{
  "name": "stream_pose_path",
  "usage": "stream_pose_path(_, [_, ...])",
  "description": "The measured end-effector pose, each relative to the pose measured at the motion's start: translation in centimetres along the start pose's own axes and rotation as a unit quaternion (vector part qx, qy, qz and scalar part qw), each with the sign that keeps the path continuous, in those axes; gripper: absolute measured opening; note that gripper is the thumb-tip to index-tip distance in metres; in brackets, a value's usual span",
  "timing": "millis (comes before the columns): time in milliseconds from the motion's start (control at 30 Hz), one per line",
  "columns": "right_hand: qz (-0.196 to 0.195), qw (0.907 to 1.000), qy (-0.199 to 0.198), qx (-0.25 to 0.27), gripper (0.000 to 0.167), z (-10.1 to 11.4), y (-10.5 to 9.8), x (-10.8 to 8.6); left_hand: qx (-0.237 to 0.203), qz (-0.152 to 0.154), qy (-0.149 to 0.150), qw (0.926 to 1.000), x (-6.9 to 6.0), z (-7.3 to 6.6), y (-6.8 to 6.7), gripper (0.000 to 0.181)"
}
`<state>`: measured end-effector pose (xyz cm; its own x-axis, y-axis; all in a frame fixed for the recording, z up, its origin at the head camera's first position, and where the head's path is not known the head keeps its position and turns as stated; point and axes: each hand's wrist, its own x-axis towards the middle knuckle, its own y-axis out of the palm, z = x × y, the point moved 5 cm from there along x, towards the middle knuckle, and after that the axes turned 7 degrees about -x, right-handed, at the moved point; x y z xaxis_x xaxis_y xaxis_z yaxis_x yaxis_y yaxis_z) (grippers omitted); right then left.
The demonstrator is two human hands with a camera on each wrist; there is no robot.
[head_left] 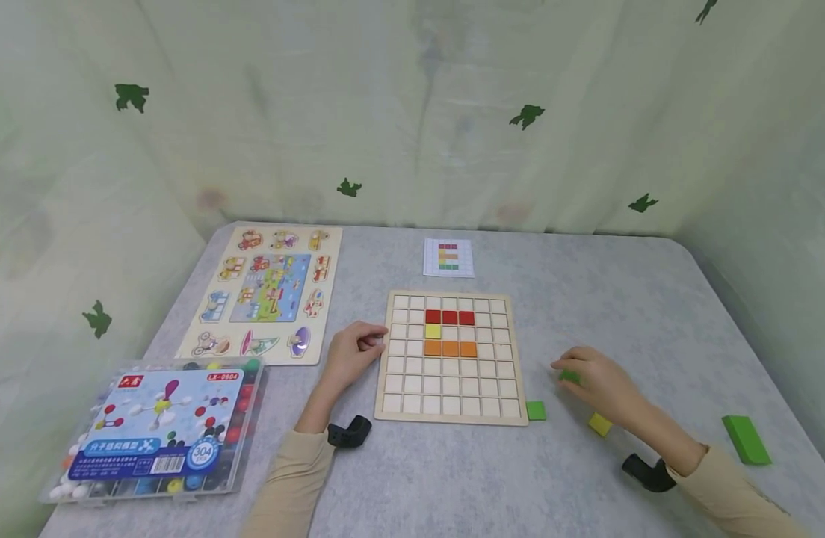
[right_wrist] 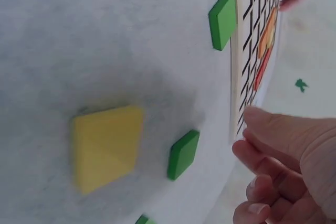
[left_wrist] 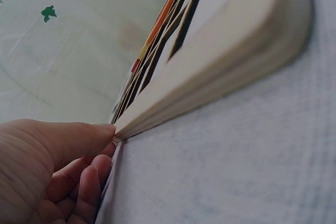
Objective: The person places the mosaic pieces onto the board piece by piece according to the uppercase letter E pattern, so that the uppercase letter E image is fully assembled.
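Observation:
A wooden grid board (head_left: 395, 373) lies in the middle of the table in the head view. Three red tiles (head_left: 449, 317), one yellow tile (head_left: 433, 331) and three orange tiles (head_left: 450, 349) sit in its cells. At the board's left edge, my left hand (head_left: 354, 351) holds the rim between thumb and curled fingers. My right hand (head_left: 597, 385) hovers right of the board, fingers loosely bent, nothing between them. Just below it lies a green tile (right_wrist: 184, 155). A second green tile (head_left: 536, 410) touches the board's lower right corner. Near the right wrist is a yellow block (right_wrist: 107, 148).
Behind the board lies a pattern card (head_left: 449, 270) with a coloured design. A picture puzzle board (head_left: 214, 329) and a clear box of molecule-model parts (head_left: 160, 426) occupy the left side. A long green block (head_left: 746, 440) lies near the table's right edge. Cloth walls surround the table.

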<state>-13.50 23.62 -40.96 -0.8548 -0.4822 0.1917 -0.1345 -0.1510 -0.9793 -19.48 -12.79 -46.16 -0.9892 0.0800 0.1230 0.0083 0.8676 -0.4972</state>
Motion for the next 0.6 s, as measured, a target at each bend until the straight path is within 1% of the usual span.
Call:
stream_pose_path(133, [0.004,1.0000,0.002,0.005,0.026,-0.5,-0.7,-1.8,-0.002,-0.001,0.001,1.0000,0.0,-0.1,0.0,0.024])
stream_pose_path(367, [0.044,0.9971,0.054,0.031,0.026,-1.9,-1.2,-4.3,-0.003,0.000,0.004,1.0000,0.0,-0.2,-0.1,0.025])
stream_pose_path(433, [0.059,0.9956,0.061,0.041,0.026,-2.2,-1.1,-4.9,-0.003,0.000,0.001,1.0000,0.0,-0.2,-0.1,0.024])
stream_pose_path(500, [0.067,0.9945,0.063,0.050,0.027,-2.4,-1.0,-5.3,-0.003,-0.001,0.002,1.0000,0.0,-0.2,-0.1,0.025])
stream_pose_path(600, [0.069,0.9942,0.056,0.060,0.029,-2.7,-0.8,-5.9,-0.003,0.000,0.001,1.0000,0.0,-0.3,-0.1,0.024])
